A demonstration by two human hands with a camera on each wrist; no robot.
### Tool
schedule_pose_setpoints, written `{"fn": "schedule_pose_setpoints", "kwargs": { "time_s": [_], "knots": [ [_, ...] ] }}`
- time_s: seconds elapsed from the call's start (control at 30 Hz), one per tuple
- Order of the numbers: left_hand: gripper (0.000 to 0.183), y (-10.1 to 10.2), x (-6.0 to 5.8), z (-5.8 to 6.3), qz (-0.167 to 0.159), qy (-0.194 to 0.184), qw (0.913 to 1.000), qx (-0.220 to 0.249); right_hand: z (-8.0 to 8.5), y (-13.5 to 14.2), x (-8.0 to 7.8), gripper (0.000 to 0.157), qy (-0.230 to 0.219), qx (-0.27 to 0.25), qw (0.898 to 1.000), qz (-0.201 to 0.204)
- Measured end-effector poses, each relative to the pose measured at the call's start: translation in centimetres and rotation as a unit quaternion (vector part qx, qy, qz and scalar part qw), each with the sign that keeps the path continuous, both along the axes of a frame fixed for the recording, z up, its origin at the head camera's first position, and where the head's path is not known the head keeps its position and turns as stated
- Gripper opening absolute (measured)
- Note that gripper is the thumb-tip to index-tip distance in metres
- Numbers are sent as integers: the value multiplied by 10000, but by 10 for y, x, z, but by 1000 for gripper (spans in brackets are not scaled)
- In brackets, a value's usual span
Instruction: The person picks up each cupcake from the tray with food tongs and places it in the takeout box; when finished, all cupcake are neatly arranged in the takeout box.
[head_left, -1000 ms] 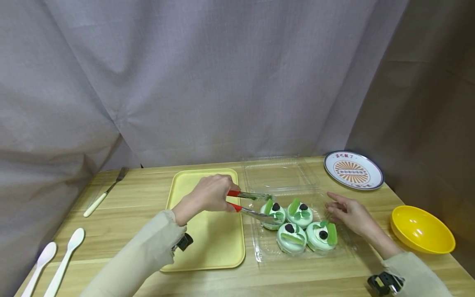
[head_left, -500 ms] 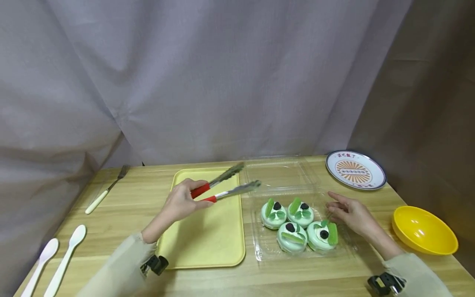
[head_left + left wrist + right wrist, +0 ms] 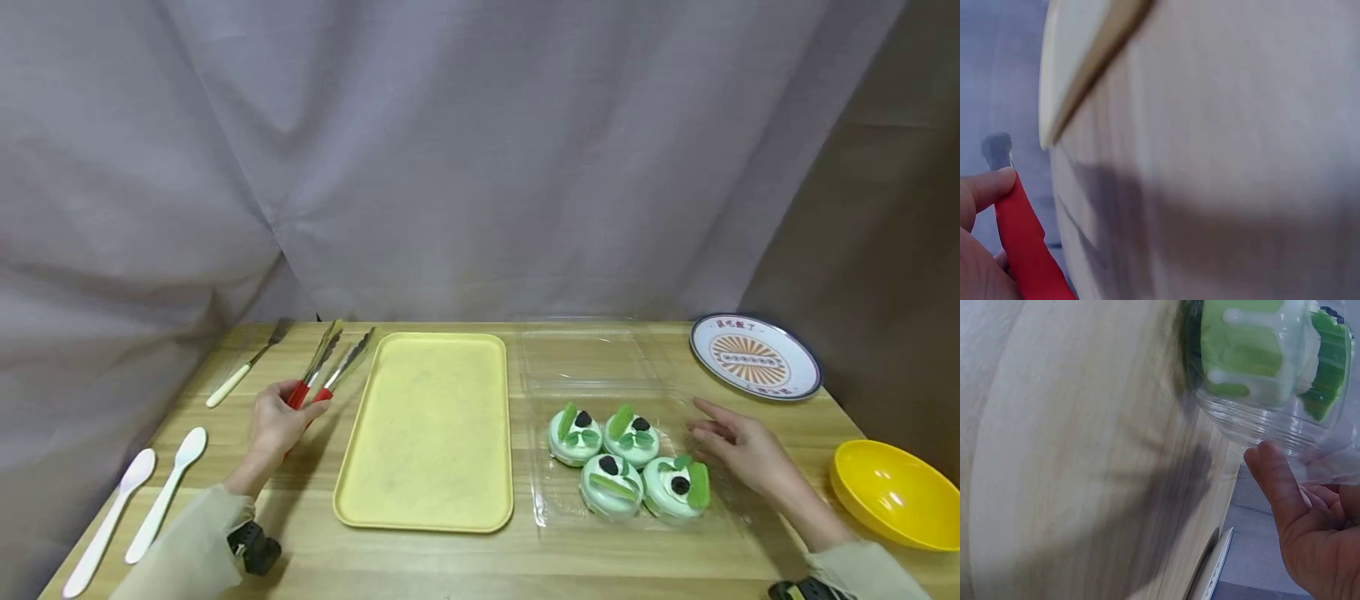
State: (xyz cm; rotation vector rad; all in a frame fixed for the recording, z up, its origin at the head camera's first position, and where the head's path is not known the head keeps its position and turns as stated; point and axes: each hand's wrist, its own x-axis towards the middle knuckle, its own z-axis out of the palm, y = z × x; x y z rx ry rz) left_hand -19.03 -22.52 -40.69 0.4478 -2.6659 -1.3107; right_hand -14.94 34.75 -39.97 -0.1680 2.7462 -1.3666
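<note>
My left hand [image 3: 279,421] grips red-handled metal tongs [image 3: 322,371], whose arms stand spread apart, over the table left of the yellow tray [image 3: 431,433]. In the left wrist view the thumb or a finger lies along the red handle [image 3: 1025,240]. My right hand [image 3: 746,446], its fingers loosely extended, is at the right side of the clear plastic box [image 3: 551,510]. In the right wrist view its fingertips [image 3: 1269,450] meet the box's ribbed wall. Several pale green cakes [image 3: 611,487] with dark berries and green slices sit together in the box.
Left of the tongs lie a fork [image 3: 243,371] with a pale handle and two white spoons [image 3: 168,496]. A patterned plate [image 3: 753,357] stands at the back right, and a yellow bowl [image 3: 896,492] at the right edge. The box's clear lid [image 3: 588,354] lies folded back.
My left hand has carried the tongs from above the cakes leftward across the yellow tray to its left side. The right hand stays beside the box, and the head view has shifted slightly.
</note>
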Motion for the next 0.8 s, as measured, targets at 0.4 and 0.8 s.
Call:
{"fn": "schedule_pose_setpoints", "kwargs": {
  "time_s": [0.4, 0.8],
  "knots": [
    [66, -22, 9, -10, 101, -432, 9948, -912, -3, 3, 3, 53, 172, 211, 9996, -57],
    [56, -24, 15, -18, 139, -393, 9921, -1182, -1, -3, 0, 52, 157, 265, 9994, -180]
  ]
}}
